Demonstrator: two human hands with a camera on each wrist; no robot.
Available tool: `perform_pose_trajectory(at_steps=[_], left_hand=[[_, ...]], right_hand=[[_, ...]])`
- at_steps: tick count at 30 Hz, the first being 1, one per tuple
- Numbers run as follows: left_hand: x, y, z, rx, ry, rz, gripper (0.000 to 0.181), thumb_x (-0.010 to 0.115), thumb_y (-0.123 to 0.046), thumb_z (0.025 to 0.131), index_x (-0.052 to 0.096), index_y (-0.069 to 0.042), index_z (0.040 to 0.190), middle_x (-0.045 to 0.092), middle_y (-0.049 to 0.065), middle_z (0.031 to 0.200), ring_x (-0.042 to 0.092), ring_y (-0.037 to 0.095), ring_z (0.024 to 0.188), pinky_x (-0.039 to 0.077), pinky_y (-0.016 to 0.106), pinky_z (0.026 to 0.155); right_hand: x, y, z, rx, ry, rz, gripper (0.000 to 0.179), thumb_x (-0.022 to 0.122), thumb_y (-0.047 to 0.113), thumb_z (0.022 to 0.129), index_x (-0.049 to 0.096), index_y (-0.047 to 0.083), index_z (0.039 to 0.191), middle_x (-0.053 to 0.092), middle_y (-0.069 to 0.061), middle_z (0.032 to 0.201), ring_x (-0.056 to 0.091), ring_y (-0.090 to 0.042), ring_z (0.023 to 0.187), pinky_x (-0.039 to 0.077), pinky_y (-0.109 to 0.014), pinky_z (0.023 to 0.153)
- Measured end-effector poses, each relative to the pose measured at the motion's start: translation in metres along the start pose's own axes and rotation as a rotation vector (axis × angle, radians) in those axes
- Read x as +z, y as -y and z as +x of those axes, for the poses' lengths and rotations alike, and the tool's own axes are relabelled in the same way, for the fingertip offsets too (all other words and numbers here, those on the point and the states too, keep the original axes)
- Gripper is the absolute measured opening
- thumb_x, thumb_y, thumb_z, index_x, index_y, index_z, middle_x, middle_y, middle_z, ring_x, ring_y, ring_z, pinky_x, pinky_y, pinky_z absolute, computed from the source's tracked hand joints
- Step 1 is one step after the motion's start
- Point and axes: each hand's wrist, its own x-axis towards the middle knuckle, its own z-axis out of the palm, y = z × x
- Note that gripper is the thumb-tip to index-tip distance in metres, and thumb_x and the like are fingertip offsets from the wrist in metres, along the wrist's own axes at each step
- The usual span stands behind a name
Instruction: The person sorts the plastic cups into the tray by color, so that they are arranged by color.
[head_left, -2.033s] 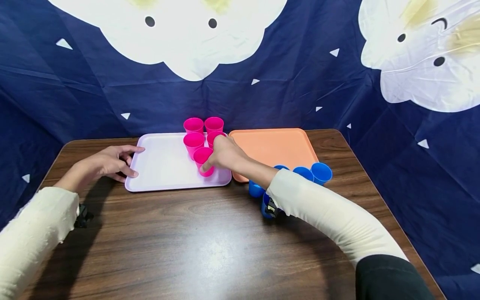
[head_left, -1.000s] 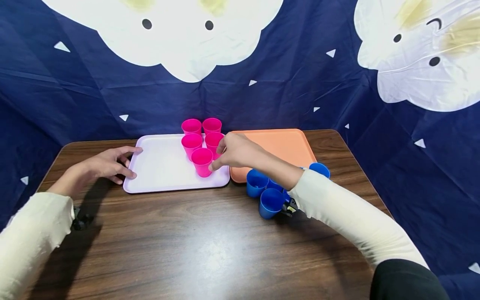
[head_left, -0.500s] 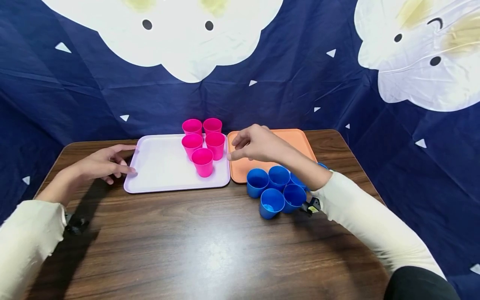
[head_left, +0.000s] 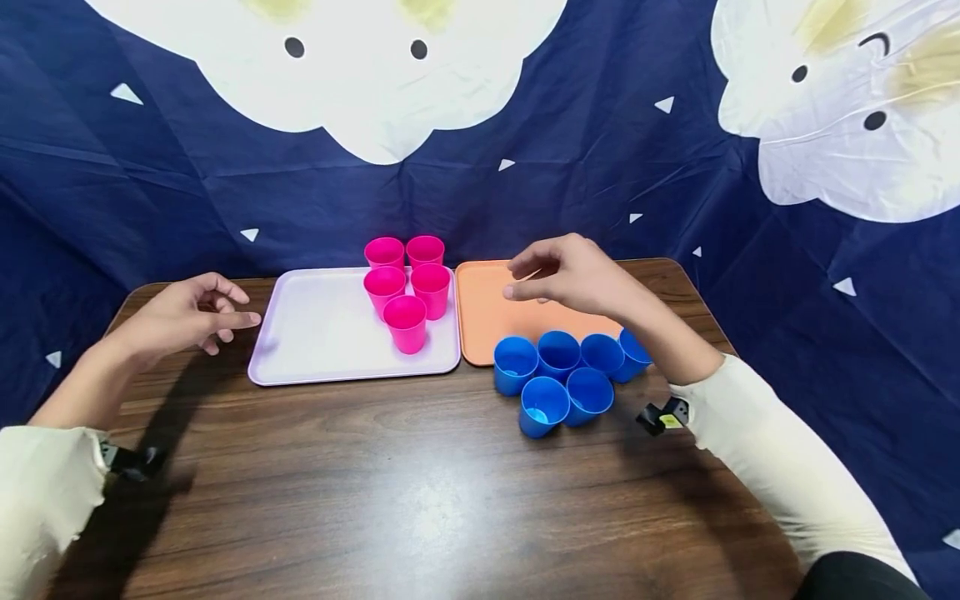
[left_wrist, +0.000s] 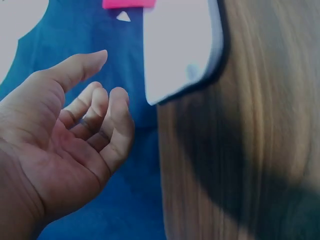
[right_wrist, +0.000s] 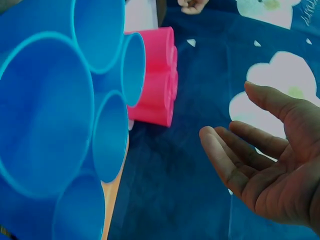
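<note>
My left hand (head_left: pixel 180 318) hovers just left of the pale lilac tray (head_left: pixel 307 367), its fingers loosely bent around nothing. In the left wrist view its palm faces up beside the tray's corner. Over the orange tray (head_left: pixel 483 333) floats my right hand (head_left: pixel 573 271), likewise holding nothing. Several pink cups (head_left: pixel 408 335) stand upright in a cluster on the lilac tray's right part and its back edge. Several blue cups (head_left: pixel 543 408) stand upright, mouths up, in two rows at the orange tray's front edge. In the right wrist view blue cups (right_wrist: pixel 110 145) fill the left side.
The two trays lie side by side along the back of the brown wooden table (head_left: pixel 337 492). Behind and around it hangs a dark blue cloth (head_left: pixel 315 200) with white cloud shapes. A small camera (head_left: pixel 663 415) sits at the right wrist, near the blue cups.
My right hand has let go of the front pink cup and moved right, over the orange tray. My left hand has come off the lilac tray's edge and drawn back left.
</note>
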Motion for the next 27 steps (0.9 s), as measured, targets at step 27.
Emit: perform_pose_trajectory(at_steps=[27], left_hand=[[0.051, -0.115, -0.036, 0.279, 0.003, -0.098, 0.034, 0.090, -0.018, 0.098, 0.069, -0.009, 0.124, 0.069, 0.001, 0.086, 0.065, 0.023, 0.067, 0.059, 0.035, 0.054]], right_hand=[[-0.073, -0.136, -0.029, 0.121, -0.189, 0.206, 0.049, 0.079, 0.016, 0.107, 0.067, 0.000, 0.151, 0.081, 0.017, 0.105, 0.078, -0.001, 0.097, 0.069, -0.026, 0.085]])
